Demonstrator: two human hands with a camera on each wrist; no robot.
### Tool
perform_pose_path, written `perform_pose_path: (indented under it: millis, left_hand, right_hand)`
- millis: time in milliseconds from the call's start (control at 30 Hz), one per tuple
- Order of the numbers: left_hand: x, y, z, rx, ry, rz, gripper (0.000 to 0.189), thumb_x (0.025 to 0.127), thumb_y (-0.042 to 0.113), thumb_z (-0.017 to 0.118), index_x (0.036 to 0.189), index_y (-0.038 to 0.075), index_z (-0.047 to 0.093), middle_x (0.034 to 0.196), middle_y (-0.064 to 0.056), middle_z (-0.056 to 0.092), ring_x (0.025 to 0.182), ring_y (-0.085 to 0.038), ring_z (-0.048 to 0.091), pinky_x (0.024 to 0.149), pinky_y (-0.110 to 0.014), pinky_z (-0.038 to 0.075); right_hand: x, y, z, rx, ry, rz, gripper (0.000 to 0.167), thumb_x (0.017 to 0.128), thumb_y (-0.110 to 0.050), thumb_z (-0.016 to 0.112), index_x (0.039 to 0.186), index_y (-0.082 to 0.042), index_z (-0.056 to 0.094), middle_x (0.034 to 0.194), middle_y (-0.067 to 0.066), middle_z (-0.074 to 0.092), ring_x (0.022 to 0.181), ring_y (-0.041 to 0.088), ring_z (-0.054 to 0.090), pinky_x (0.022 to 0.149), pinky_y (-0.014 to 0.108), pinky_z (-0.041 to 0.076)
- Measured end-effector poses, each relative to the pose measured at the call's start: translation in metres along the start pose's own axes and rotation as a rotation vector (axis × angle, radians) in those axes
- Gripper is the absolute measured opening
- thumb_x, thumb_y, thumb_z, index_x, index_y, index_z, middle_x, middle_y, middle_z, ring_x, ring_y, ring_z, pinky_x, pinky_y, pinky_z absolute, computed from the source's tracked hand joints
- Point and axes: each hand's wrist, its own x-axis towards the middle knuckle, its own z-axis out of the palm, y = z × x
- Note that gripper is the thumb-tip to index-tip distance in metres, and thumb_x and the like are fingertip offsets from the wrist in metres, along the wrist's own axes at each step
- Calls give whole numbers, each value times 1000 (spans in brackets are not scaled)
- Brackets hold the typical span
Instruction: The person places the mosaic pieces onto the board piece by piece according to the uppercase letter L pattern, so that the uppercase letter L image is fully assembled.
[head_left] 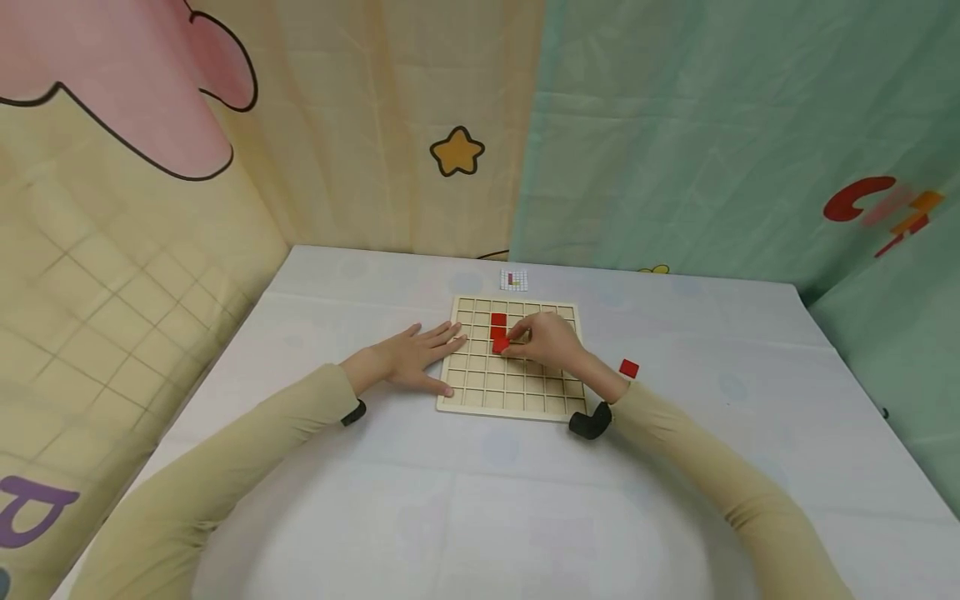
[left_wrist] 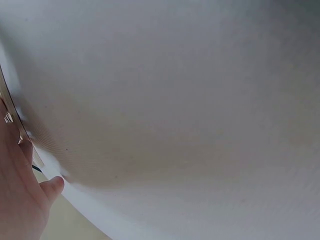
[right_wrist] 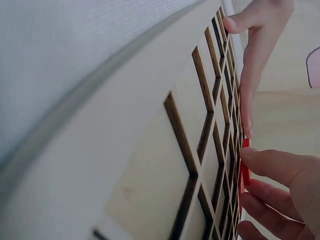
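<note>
A pale wooden grid board (head_left: 480, 400) lies on the table. Two red square tiles (head_left: 498, 320) sit in neighbouring cells of one column, in its upper middle. Just below them my right hand (head_left: 551, 340) pinches another red tile (head_left: 500, 345) between thumb and fingers. In the right wrist view this tile (right_wrist: 246, 172) is tilted up against the grid, its lower edge hard to make out. My left hand (head_left: 420, 358) lies with spread fingers over the board's left edge, thumb near the lower left corner.
A loose red tile (head_left: 628, 368) lies right of the board, beside my right wrist. Behind the board is a small printed grid card (head_left: 513, 280) with coloured cells. A white cloth covers the table (head_left: 450, 500), and printed curtains (head_left: 375, 125) hang behind it.
</note>
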Motion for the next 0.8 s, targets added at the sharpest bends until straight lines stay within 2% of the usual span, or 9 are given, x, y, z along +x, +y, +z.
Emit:
perform_pose_path:
  millis: [533, 800]
  left_hand:
    - [-1, 3, -3, 13, -11, -8, 97, 86, 73, 44, 156, 23, 0, 163, -1, -10, 151, -21, -6, 120, -56, 4]
    - [-2, 4, -4, 5, -15, -9, 97, 86, 73, 44, 156, 23, -1, 163, 0, -10, 151, -21, -6, 120, -56, 4]
  right_hand:
    - [4, -4, 3, 6, -43, 43, 32, 78, -37, 79, 98, -12, 77, 93, 0, 76, 73, 12, 62, 62, 24, 46]
    - [-2, 2, -5, 38, -21, 59, 31, 79, -36, 78, 101, -14, 76, 96, 1, 74, 71, 13, 58, 62, 25, 44]
